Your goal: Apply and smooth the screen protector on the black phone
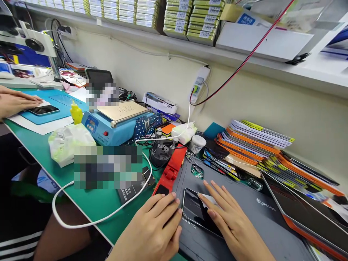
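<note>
A black-screened phone (201,208) with a light metal rim lies flat on a dark grey work mat (239,197). My right hand (231,221) is over its right part, fingers spread, with a white wipe (209,199) partly under them on the glass. Beside the phone's left edge is my left hand (154,228), its fingers stretched forward and slightly bent, seemingly holding nothing. Whether its fingertips touch the rim I cannot tell. Just beyond my left fingers lies a red clamp-like holder (171,170).
On the left, a co-worker's hand (16,99) lies by another phone (43,110) on a blue mat (65,99). A blue heating plate machine (111,127), tissue pack (69,141) and white cable (108,219) occupy the green table. Stacked thin packs (244,141) and a tablet-like panel (307,214) stand right.
</note>
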Demonstrator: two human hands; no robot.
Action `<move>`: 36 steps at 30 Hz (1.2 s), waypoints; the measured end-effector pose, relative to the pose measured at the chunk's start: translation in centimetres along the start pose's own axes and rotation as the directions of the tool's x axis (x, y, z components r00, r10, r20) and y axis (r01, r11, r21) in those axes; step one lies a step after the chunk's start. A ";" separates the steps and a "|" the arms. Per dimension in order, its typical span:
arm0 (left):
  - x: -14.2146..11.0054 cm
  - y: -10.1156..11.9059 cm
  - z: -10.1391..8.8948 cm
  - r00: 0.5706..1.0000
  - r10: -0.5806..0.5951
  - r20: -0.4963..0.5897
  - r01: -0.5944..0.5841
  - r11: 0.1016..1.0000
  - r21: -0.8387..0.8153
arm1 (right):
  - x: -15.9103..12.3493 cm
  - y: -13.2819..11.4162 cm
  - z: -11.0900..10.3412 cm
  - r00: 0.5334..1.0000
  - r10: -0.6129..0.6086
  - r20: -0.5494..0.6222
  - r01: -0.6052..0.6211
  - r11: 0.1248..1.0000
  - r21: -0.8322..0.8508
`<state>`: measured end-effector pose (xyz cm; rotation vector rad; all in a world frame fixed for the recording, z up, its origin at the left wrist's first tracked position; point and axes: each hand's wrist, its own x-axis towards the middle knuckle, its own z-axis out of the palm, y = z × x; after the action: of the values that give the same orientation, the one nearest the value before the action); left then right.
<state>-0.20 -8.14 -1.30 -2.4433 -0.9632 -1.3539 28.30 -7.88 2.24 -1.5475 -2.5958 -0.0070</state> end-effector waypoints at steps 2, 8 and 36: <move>0.0 0.0 0.2 1.000 0.006 -0.023 -0.006 1.000 0.004 | 0.1 0.1 -0.1 1.000 0.021 0.012 -0.022 0.999 0.040; -0.1 -0.2 0.8 0.998 0.014 -0.059 -0.014 1.000 0.009 | -0.2 0.6 -0.2 0.999 0.025 -0.029 -0.023 0.997 0.074; -0.4 -0.3 1.0 0.998 0.036 -0.042 -0.035 0.999 0.012 | -0.2 1.3 -0.3 0.999 0.043 -0.015 -0.042 0.999 0.027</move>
<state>0.14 -7.63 -2.24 -2.4024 -0.9108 -1.3788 29.53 -7.45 2.41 -1.5864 -2.5399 0.0188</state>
